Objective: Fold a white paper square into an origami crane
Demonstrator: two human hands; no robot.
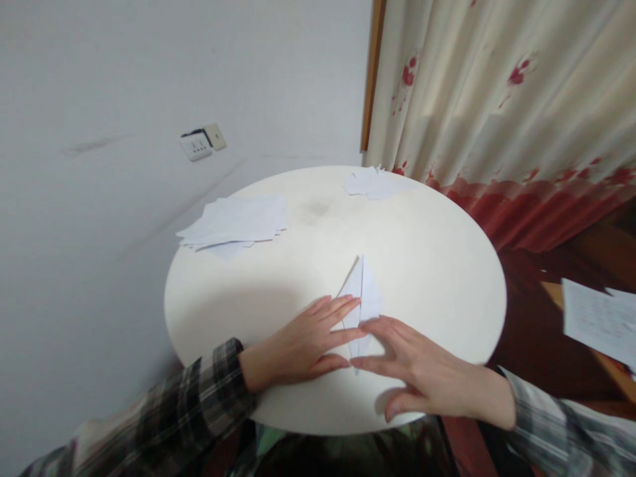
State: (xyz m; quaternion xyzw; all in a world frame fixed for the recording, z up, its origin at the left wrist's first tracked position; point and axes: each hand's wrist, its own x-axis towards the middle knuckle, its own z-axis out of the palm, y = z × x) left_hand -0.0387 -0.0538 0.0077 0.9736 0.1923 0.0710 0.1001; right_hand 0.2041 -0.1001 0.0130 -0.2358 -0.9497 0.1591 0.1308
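Observation:
A white sheet of paper folded into a narrow kite shape [369, 297] lies flat near the front of the round white table [437, 265]. A fold line runs down its middle, and its sharp point faces away from me. My left hand [318, 338] rests on its left half with fingers stretched out and spread. My right hand [415, 364] reaches over the lower right part, fingers apart, their tips touching the paper close to the left fingertips. Both hands cover some of the lower part of the paper. Neither hand grips anything.
A stack of white paper sheets [243, 218] lies at the table's back left. A small pile of folded white paper pieces [370, 183] sits at the far edge. A wall with a socket [196, 146] is behind, a curtain [497, 99] at right. Written sheets [599, 318] lie beyond the table.

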